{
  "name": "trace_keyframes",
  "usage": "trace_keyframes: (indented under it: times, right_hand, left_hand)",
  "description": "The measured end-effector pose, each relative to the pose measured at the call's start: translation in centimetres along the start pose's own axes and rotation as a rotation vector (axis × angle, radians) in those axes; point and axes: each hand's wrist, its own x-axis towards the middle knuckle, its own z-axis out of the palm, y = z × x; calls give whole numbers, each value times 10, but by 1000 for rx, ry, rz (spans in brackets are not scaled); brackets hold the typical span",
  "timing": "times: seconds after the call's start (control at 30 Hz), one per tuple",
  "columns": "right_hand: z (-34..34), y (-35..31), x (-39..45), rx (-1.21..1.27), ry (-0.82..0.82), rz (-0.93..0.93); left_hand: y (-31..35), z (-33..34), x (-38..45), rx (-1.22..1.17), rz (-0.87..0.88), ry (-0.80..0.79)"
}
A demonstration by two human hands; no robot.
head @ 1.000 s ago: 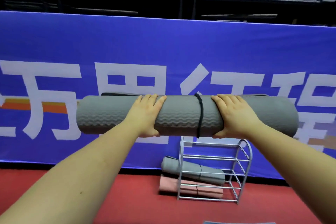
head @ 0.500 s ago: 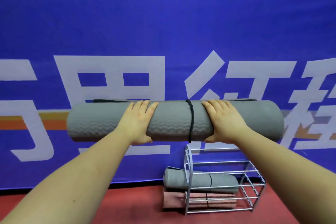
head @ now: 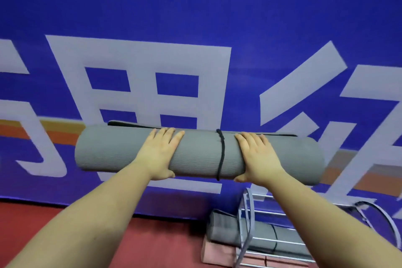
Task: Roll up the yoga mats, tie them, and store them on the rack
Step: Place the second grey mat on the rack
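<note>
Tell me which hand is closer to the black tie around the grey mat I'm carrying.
Right. The right hand grips the carried mat just right of the black tie; the left hand grips it farther off on the tie's left.

Two hands: left hand (head: 158, 155), right hand (head: 258, 158). Three rolled mats: two gray, one pink. One rack (head: 248, 227).
</note>
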Motion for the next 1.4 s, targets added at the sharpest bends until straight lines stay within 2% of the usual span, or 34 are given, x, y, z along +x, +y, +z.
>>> trace_keyframes:
  times: [0.2,0.33,0.7,0.9,1.07,1.2,1.4]
  right_hand:
    - [82,-34,63,11,-146,106]
    - [138,-60,93,49,-183,130]
    - [317,-140,124,49,-277,78]
    - [417,-148,112,47,-227,75]
    - [472,-144,113,5,-116,61]
    - [498,-149,108,-22,-16,66]
    - [524,-152,85,16,-78,106]
  left_hand:
    - [-36,84,47,4,53,-98]
    - [-61,149,65,-23,85,-149]
    - [-85,340,48,-20,81,-208]
    - [-59,436,45,11,90,-174]
    - [-40,495,52,18,52,-100]
    - [-38,525,50,33,35,-33]
    - [-21,539,40,46,99,-36]
